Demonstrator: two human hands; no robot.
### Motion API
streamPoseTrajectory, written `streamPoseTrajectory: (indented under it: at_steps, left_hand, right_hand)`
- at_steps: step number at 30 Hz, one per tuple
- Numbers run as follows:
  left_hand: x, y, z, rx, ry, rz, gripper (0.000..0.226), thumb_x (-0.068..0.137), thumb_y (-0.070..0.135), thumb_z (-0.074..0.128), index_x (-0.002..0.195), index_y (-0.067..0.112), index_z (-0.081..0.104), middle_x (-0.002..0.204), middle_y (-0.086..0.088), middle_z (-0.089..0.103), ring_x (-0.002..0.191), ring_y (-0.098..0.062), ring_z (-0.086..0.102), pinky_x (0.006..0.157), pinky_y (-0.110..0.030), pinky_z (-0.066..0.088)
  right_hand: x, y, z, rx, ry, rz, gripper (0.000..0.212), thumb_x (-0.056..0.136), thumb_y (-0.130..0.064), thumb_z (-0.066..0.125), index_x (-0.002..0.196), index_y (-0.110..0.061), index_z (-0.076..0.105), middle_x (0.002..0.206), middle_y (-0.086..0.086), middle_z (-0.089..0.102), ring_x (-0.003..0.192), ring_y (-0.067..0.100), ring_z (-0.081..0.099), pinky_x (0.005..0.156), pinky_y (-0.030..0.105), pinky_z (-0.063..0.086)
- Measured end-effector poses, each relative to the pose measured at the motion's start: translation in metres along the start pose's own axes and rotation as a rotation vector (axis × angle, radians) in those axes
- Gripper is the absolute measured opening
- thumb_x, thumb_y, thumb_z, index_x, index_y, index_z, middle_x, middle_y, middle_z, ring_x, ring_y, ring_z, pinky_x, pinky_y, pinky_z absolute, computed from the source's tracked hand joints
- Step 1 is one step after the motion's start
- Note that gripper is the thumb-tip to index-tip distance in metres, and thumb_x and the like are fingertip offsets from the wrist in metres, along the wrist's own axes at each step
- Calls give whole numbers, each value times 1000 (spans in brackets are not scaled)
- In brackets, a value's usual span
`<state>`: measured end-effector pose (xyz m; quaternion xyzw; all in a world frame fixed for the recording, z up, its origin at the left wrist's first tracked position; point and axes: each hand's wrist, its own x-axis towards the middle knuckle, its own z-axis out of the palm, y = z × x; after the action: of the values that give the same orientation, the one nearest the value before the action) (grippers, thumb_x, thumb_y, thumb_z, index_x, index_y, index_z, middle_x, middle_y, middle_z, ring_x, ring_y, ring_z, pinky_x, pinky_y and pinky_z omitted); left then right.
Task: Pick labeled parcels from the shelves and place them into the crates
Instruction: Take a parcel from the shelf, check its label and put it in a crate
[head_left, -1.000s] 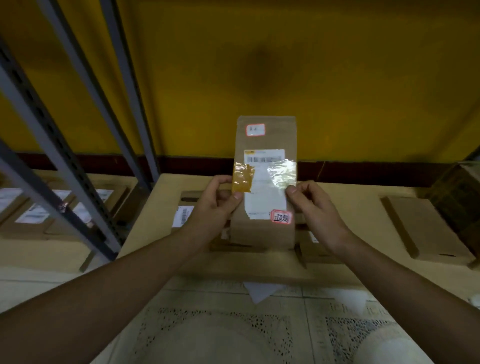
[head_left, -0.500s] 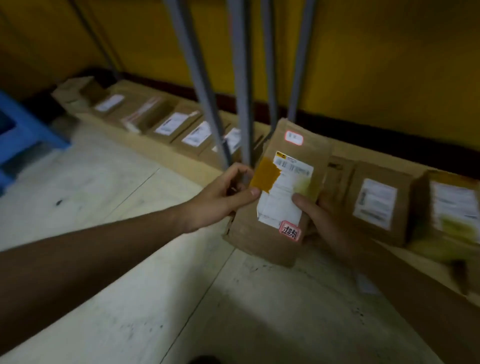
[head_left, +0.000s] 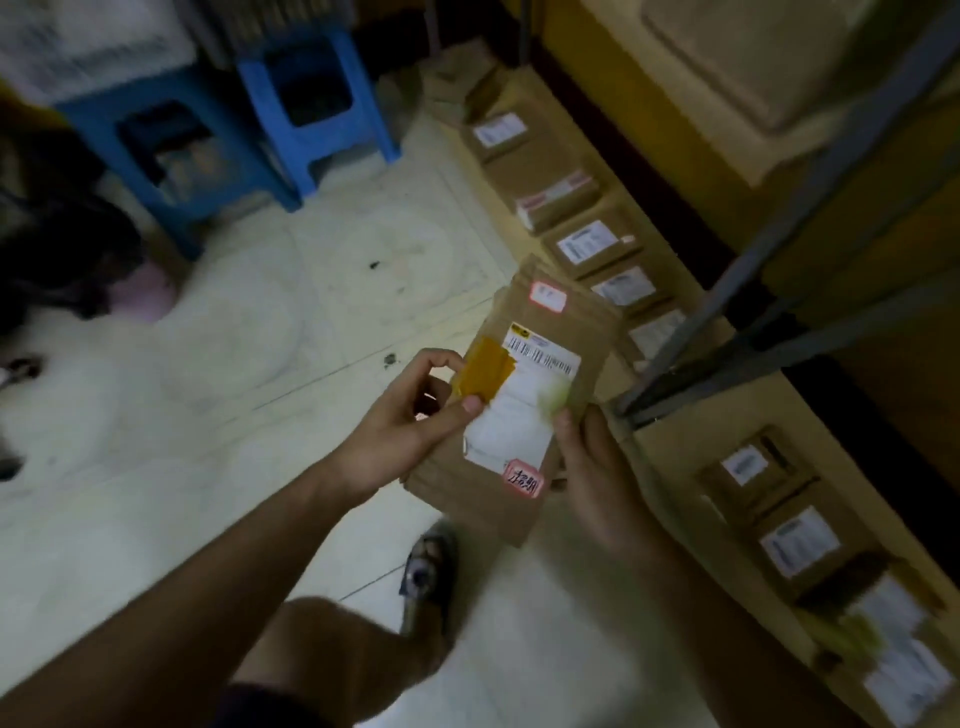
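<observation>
- The left hand (head_left: 410, 431) clamps the left edge of the parcel (head_left: 582, 332), with its thumb by the tape patch (head_left: 485, 371) and its fingers curled behind. The right hand (head_left: 597, 478) pinches the right edge, thumb in front.
- The parcel hangs tilted in the air above the floor (head_left: 260, 364), just beside the low shelf (head_left: 670, 457).
- Both holds sit at the edges, so I judge a quick turn could let the flat parcel slip or twist out of the thumbs.
- The grey post (head_left: 769, 249) stands near the right hand, and a wide swing might clip a parcel corner on it.
- No crate is plainly in view, so the drop spot must be found first. A hasty toss could miss it.
- Held: one parcel. It carries one white label (head_left: 519, 415), two pink-edged stickers and one tape patch.
- On the shelf: five labelled parcels (head_left: 592, 244) in a row beyond the post, and at least three closer ones (head_left: 800, 545), too blurred for a sure count.
- Far off: two blue stools (head_left: 311, 104).
</observation>
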<state>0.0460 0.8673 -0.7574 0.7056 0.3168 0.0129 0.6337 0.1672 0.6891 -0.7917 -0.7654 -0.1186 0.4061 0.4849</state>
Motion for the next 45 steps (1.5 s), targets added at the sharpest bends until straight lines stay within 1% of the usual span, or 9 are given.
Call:
streamPoseTrajectory:
  at_steps: [3, 7, 12, 18, 26, 30, 33, 42, 45]
  left_hand:
    - [-63, 88, -58, -31, 118, 10, 30, 93, 41, 69, 118, 30, 56, 96, -24, 59, 86, -36, 57, 72, -43, 48]
    - [-128, 182, -119, -12, 212, 40, 25, 94, 37, 68, 116, 30, 58, 93, -14, 61, 85, -31, 59, 71, -42, 50]
    - [-145, 274, -198, -18, 320, 124, 19, 95, 30, 69, 113, 30, 61, 94, -12, 63, 79, -14, 58, 69, -27, 48]
    - [-107, 337, -257, -144, 526, 216, 27, 90, 43, 64, 115, 31, 62, 103, -3, 67, 93, -20, 63, 75, -23, 51]
    - [9, 387, -306, -278, 691, 255, 27, 91, 41, 65, 113, 28, 60, 108, 3, 70, 100, -19, 66, 83, -33, 54]
    - [59, 404, -340, -214, 773, 259, 30, 94, 47, 60, 120, 32, 58, 118, 11, 67, 116, -15, 60, 98, -42, 51]
    - [90, 419, -365, -301, 758, 241, 39, 94, 49, 58, 128, 31, 54, 124, 12, 66, 118, -10, 62, 97, -36, 52]
    - [204, 426, -466, -387, 694, 258, 20, 103, 29, 54, 122, 29, 57, 109, 14, 71, 101, -4, 68, 79, -21, 55]
    - [252, 432, -522, -327, 639, 295, 22, 104, 28, 53, 125, 23, 58, 113, 8, 70, 104, -7, 68, 83, -22, 55]
  right_hand:
    - [-59, -114, 15, -74, -104, -49, 23, 105, -46, 41, 116, -26, 46, 106, 0, 70, 86, 5, 70, 81, 49, 61]
    - [-120, -234, 28, -98, -167, 0, 49, 93, -64, 41, 116, -23, 50, 101, -3, 72, 91, 19, 72, 80, 60, 57]
    - [-136, -367, 51, -135, -122, -101, 25, 106, -46, 41, 101, -25, 53, 96, -5, 71, 87, 15, 71, 80, 57, 58]
    - [-88, -483, 71, -119, -81, -239, 21, 105, -40, 48, 101, -21, 55, 98, -1, 71, 84, 17, 71, 79, 56, 58]
    - [35, -586, 76, -112, -99, -370, 32, 92, -55, 55, 97, -23, 57, 96, 2, 69, 87, 22, 71, 75, 58, 59]
    - [92, -630, 84, -185, -155, -399, 21, 103, -39, 54, 105, -18, 57, 102, -4, 71, 84, 1, 69, 63, 21, 56]
    - [128, -660, 95, -204, -197, -404, 20, 104, -37, 52, 107, -18, 58, 104, -4, 71, 83, -3, 68, 58, 12, 51]
    - [246, -721, 161, -125, -171, -323, 19, 102, -35, 55, 115, -22, 56, 110, -3, 71, 90, 6, 70, 66, 18, 54]
    - [290, -751, 187, -75, -145, -300, 26, 97, -45, 62, 117, -29, 56, 119, -2, 70, 102, 14, 70, 81, 35, 60]
